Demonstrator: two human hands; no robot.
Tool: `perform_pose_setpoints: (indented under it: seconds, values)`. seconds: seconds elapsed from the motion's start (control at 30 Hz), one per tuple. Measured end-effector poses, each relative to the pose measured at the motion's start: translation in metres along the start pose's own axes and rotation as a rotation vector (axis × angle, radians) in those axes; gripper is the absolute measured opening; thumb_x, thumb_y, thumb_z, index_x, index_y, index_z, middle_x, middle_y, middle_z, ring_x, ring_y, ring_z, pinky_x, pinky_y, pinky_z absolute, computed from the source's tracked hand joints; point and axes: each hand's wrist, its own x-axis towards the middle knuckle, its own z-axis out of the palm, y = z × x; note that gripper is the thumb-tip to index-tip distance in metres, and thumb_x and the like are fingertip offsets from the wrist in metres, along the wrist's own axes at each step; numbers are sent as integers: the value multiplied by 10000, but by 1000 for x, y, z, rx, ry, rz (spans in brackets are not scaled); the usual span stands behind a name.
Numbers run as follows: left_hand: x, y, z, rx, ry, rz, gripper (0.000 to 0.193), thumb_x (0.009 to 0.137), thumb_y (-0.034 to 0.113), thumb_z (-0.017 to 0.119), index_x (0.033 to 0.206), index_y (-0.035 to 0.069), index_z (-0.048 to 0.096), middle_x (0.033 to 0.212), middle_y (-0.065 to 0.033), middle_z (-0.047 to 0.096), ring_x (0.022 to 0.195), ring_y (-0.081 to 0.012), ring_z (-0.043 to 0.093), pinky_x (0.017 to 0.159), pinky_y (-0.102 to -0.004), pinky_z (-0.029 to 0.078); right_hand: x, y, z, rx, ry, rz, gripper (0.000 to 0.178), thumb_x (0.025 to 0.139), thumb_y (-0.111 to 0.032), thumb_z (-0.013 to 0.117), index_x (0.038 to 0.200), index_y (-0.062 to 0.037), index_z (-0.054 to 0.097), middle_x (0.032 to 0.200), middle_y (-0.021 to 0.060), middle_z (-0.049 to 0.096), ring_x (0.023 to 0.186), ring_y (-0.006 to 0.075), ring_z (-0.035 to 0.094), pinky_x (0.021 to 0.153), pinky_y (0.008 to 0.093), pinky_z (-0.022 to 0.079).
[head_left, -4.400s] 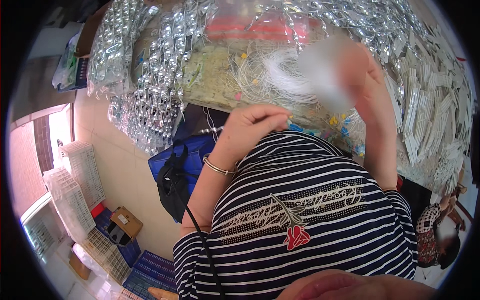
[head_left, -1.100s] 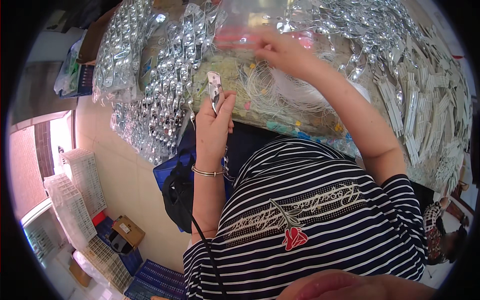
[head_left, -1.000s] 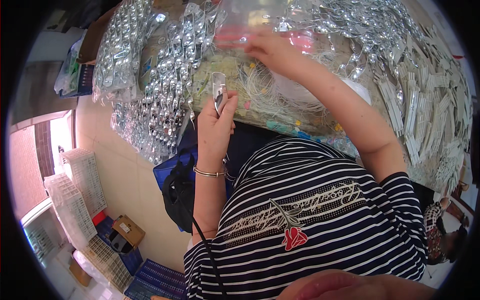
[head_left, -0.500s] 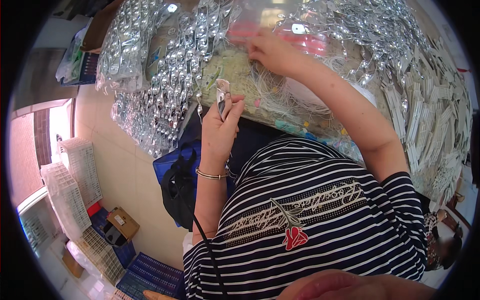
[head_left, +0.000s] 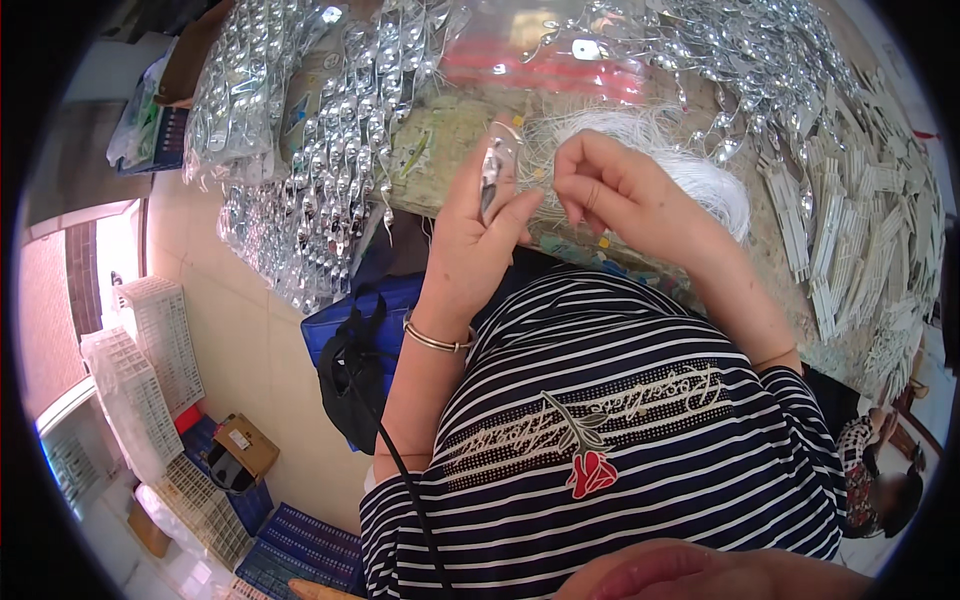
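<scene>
My left hand (head_left: 468, 250) is closed on a small shiny silver piece (head_left: 491, 163), which sticks up between the thumb and fingers. Just to its right, my right hand (head_left: 632, 198) is bent with the fingertips pinched together. Whatever those fingertips hold, if anything, is too fine to make out. A loose bundle of white thread (head_left: 712, 188) lies on the worktable (head_left: 440, 125), partly behind my right hand. Beyond both hands rests a clear plastic bag with a red strip (head_left: 545, 72).
Strands of shiny twisted silver pieces (head_left: 345, 150) hang over the table's left edge. More silver pieces (head_left: 760, 60) are heaped at the far right, beside a pile of whitish strips (head_left: 850, 220). White plastic baskets (head_left: 165, 325) stand on the floor at left. Another person (head_left: 880, 480) is at lower right.
My right hand has come back from the plastic bag toward me, near my left hand. My left hand has moved right with the silver piece, which is now turned differently.
</scene>
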Motion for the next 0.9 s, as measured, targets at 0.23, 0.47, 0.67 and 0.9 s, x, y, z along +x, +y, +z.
perform_pose_setpoints:
  seconds: [0.23,0.47,0.67,0.9]
  values:
    - [-2,1,1,196,-185,-167,177,853,105,616,1000,15,656,711,23,597,507,-13,422,449,-151,321,-24,9,-15,60,58,-14,60,937,-120,474,928,-61,477,706,-23,500,595,28,423,519,163,349]
    - [0,-2,7,90,-142,-209,182,868,117,600,976,-17,659,698,0,599,484,-10,386,441,-150,287,-40,26,-36,138,118,50,72,931,-113,483,973,-54,483,758,-4,546,599,30,443,513,166,355]
    - [9,-3,25,165,-158,-244,178,866,133,608,966,-2,666,702,2,594,503,-11,397,452,-152,291,-39,23,-26,-145,345,-132,371,898,-109,529,1254,-45,444,935,36,638,641,66,520,594,203,444]
    - [9,-4,26,178,-220,-272,193,856,202,633,864,12,665,702,29,595,556,-18,434,482,-184,344,-25,34,-13,-249,155,-172,197,883,-117,563,1064,-40,574,844,67,632,684,100,591,617,233,470]
